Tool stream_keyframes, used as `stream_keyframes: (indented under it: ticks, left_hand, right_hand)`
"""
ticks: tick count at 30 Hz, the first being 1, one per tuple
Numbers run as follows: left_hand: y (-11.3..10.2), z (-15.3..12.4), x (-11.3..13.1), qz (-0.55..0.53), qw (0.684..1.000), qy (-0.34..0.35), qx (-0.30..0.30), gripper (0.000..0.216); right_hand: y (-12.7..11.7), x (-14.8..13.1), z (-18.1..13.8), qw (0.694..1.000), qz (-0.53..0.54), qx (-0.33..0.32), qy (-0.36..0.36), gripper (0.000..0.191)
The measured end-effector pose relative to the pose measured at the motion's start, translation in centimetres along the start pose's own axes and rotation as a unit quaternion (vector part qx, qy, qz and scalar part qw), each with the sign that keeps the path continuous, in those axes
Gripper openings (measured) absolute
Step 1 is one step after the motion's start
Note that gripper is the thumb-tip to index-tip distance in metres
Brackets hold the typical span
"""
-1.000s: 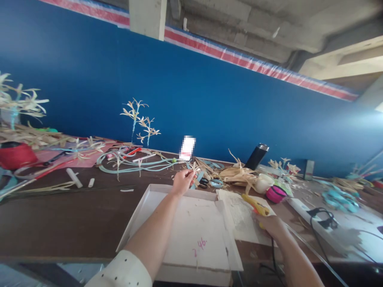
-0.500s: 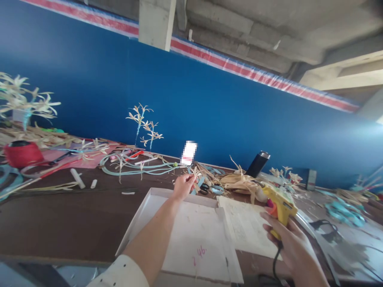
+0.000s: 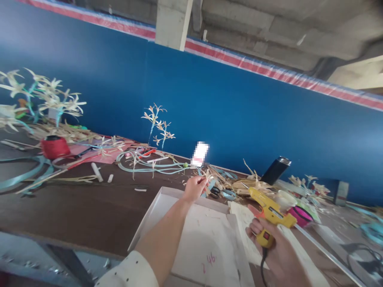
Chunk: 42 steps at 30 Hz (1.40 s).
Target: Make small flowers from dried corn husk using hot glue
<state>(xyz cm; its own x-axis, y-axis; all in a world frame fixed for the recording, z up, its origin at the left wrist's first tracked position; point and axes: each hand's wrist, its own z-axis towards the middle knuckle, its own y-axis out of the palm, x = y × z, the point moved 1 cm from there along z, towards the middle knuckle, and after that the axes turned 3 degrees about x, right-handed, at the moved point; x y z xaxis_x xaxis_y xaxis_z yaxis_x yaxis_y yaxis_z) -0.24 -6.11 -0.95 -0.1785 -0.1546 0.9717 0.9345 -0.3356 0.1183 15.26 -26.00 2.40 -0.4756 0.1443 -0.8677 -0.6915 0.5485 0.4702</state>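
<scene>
My left hand (image 3: 194, 189) is pinched shut on a small pale husk flower (image 3: 207, 175), above the far edge of a shallow white box lid (image 3: 206, 235). My right hand (image 3: 269, 239) wraps round the handle of a yellow glue gun (image 3: 271, 209), its nozzle pointing left and away from me. A long clear glue stick (image 3: 326, 251) sticks out of the gun's back end. Beyond my left hand lie dark-handled scissors (image 3: 214, 192) and dry corn husks (image 3: 239, 187). Papers (image 3: 239, 211) lie partly under the box lid's right side.
Finished-looking husk flowers on blue stems (image 3: 154, 119) stand by the blue wall (image 3: 209, 107). A black bottle (image 3: 275, 170) leans at the back right. Red twine (image 3: 54, 147), light blue cords (image 3: 143, 167) and a lit phone (image 3: 200, 154) are on the brown table (image 3: 89, 207).
The glue gun has swung from steeply upright to a flatter tilt and moved slightly left, nearer the box lid. My left hand keeps its pinch. The whole view has shifted left.
</scene>
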Motion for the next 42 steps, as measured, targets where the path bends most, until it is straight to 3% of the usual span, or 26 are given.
stream_keyframes:
  ticks: [8,17,21,33,42]
  left_hand:
    - [0.1,-0.3,0.5,0.011,1.0,0.004,-0.001,0.028]
    - [-0.1,-0.5,0.8,0.06,0.997,0.022,0.044,0.028]
    - [0.0,-0.3,0.4,0.06,0.997,0.013,0.047,0.027]
    - [-0.1,-0.4,-0.2,0.134,0.989,0.052,0.03,0.031]
    - [0.0,-0.3,-0.4,0.112,0.992,0.05,0.026,0.03]
  right_hand:
    - [3.0,2.3,1.4,0.99,-0.123,0.003,-0.065,0.032]
    - [5.5,4.9,3.0,0.957,-0.267,0.035,-0.11,0.042]
    - [5.8,5.9,2.8,0.949,-0.283,0.06,-0.123,0.043]
    - [5.0,8.0,4.0,0.928,-0.348,0.038,-0.123,0.049]
    - [5.1,7.9,4.0,0.891,-0.428,0.036,-0.145,0.048]
